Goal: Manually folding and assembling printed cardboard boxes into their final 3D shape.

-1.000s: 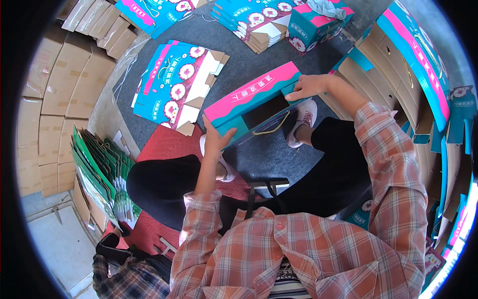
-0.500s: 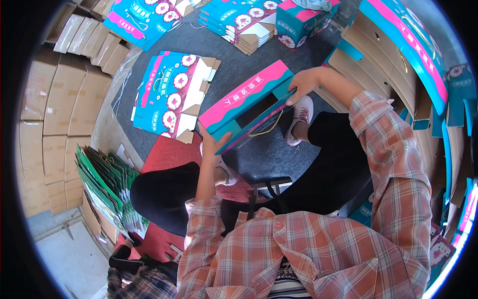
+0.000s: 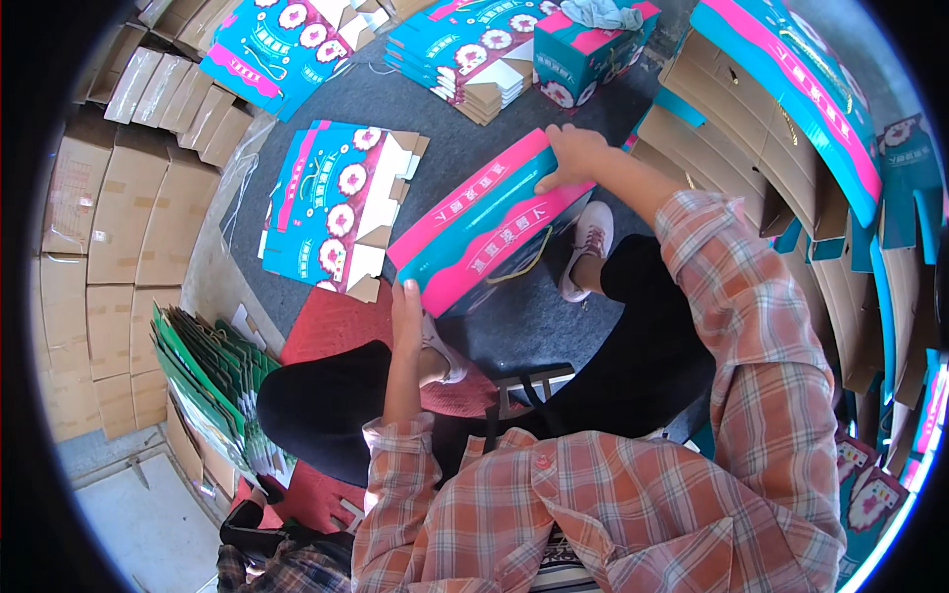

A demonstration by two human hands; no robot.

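Observation:
I hold a long pink and teal cardboard box with a thin cord handle out in front of me, above my knees. My left hand grips its near lower-left end. My right hand grips its far upper-right end. The box lies tilted, its pink faces turned up toward me. Under it are the dark floor and my pink-and-white shoes.
A stack of flat teal printed box blanks lies on the floor to the left, more blanks and an assembled box farther off. Brown cartons line the left, folded boxes the right. Green flat packs lean at lower left.
The box has been turned over and closed: its open dark inside, seen a second ago, now faces away and the pink sides face up. Both hands stayed on its ends.

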